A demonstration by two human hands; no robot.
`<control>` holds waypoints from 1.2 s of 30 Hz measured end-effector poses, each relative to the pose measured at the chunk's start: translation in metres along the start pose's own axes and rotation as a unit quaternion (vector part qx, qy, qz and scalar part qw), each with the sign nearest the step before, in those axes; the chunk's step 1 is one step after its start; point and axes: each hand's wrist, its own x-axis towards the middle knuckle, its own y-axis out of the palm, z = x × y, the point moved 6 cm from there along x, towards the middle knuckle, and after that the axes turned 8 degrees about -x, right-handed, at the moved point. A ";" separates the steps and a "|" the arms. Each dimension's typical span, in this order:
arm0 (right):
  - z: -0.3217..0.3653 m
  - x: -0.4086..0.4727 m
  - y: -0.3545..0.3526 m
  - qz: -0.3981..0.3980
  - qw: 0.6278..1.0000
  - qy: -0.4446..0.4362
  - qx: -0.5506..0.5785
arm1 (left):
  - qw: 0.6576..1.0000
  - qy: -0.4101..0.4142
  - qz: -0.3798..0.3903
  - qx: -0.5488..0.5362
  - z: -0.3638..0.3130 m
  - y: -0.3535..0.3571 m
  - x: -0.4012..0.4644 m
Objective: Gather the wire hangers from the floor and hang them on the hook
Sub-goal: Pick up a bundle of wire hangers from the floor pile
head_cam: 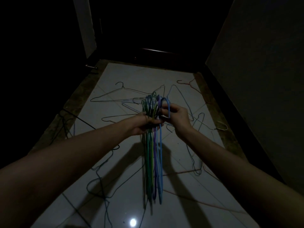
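A bundle of coloured wire hangers (pixel 153 162), green, purple and blue, hangs upright in front of me. My left hand (pixel 144 125) grips the bundle round its necks, just below the hooks. My right hand (pixel 176 117) pinches the hook of a blue hanger (pixel 168 106) at the bundle's right side. Several loose wire hangers (pixel 115 96) lie scattered on the white tiled floor (pixel 125 76) beneath and around, among them a red one (pixel 189 83) at the far right. No wall hook shows in this dim view.
A dark door and frame (pixel 148 51) close the far end. A wall (pixel 263 79) runs along the right, a dark door with a handle (pixel 90 66) along the left. A light glare (pixel 133 222) reflects on the near floor.
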 end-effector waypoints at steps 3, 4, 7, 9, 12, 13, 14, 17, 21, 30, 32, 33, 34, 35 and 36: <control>-0.003 0.001 -0.006 0.003 1.000 0.004 -0.002 | 1.000 0.005 -0.003 0.006 0.001 0.004 0.002; -0.005 0.003 -0.009 0.006 1.000 0.011 0.004 | 1.000 0.008 0.000 0.008 0.001 0.006 0.004; -0.016 0.004 -0.029 0.003 0.999 0.041 0.000 | 1.000 0.003 0.003 -0.006 0.002 0.013 0.008; -0.032 -0.001 -0.048 -0.004 0.997 0.064 -0.042 | 1.000 0.002 -0.005 -0.023 0.002 0.017 0.010; -0.063 -0.012 -0.082 -0.008 0.989 0.106 -0.100 | 1.000 0.001 -0.007 -0.018 0.001 0.025 0.012; -0.074 -0.016 -0.094 -0.012 0.986 0.119 -0.116 | 1.000 -0.002 -0.004 -0.017 0.002 0.029 0.013; -0.085 -0.020 -0.105 -0.016 0.983 0.134 -0.127 | 1.000 -0.006 -0.002 -0.016 0.004 0.032 0.015; -0.119 -0.031 -0.132 -0.017 0.968 0.171 -0.184 | 1.000 -0.020 0.008 -0.015 0.013 0.040 0.024; -0.157 -0.044 -0.160 -0.017 0.948 0.203 -0.243 | 1.000 -0.028 0.010 -0.007 0.022 0.048 0.035; -0.211 -0.054 -0.195 -0.033 0.902 0.246 -0.354 | 0.999 -0.040 0.023 0.015 0.042 0.065 0.055; -0.214 -0.058 -0.191 -0.025 0.901 0.258 -0.347 | 0.999 -0.042 0.025 0.022 0.045 0.067 0.057; -0.215 -0.059 -0.189 -0.022 0.900 0.257 -0.350 | 0.998 -0.043 0.024 0.026 0.046 0.068 0.057; -0.215 -0.060 -0.189 -0.020 0.900 0.254 -0.355 | 0.998 -0.044 0.022 0.029 0.047 0.069 0.057; -0.214 -0.062 -0.188 -0.020 0.900 0.254 -0.353 | 0.998 -0.044 0.022 0.032 0.048 0.069 0.057; -0.214 -0.064 -0.189 -0.017 0.901 0.255 -0.351 | 0.998 -0.044 0.023 0.036 0.048 0.069 0.056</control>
